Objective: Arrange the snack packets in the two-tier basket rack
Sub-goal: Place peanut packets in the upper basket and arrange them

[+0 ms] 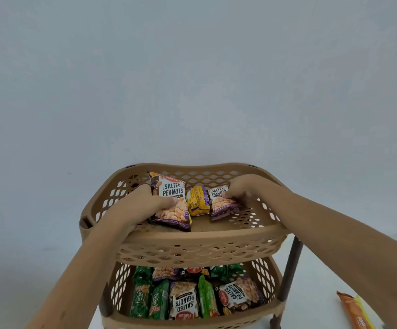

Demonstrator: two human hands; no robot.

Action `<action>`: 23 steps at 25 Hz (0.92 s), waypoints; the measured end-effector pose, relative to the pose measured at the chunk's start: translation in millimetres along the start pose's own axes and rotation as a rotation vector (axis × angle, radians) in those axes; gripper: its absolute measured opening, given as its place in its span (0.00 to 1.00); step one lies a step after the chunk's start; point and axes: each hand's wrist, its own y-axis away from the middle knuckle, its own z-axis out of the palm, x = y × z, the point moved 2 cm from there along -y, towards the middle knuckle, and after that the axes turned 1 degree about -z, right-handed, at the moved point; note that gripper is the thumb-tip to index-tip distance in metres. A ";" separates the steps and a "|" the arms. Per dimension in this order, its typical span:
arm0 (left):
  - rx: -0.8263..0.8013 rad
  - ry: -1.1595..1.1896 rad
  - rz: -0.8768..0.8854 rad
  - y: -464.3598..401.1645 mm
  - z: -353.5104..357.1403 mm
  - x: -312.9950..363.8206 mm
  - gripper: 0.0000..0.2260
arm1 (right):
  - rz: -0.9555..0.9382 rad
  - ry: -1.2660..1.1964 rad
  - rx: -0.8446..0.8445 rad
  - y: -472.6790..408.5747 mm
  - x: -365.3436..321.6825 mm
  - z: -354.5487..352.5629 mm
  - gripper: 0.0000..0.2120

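A tan two-tier basket rack stands in front of me. In its top basket my left hand grips a large salted peanuts packet by its left edge. My right hand holds a smaller salted peanuts packet by its right side. Between the two leans a yellow packet. The lower basket holds several packets lying flat: green ones and salted peanuts packets.
An orange and yellow packet lies on the white surface at the lower right, outside the rack. Dark brown legs join the tiers on the right. A plain pale wall stands behind the rack.
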 end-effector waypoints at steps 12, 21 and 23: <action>0.130 0.353 0.042 14.2 -9.8 8.8 0.20 | -0.471 -0.358 0.115 71.9 -33.4 -0.1 0.28; 0.290 0.067 0.200 48.4 -38.1 14.7 0.13 | -0.442 -0.794 -0.302 104.6 -59.8 56.0 0.09; 0.525 -0.329 0.202 56.9 -51.6 1.1 0.16 | -0.406 -0.770 -0.297 102.2 -64.2 51.5 0.06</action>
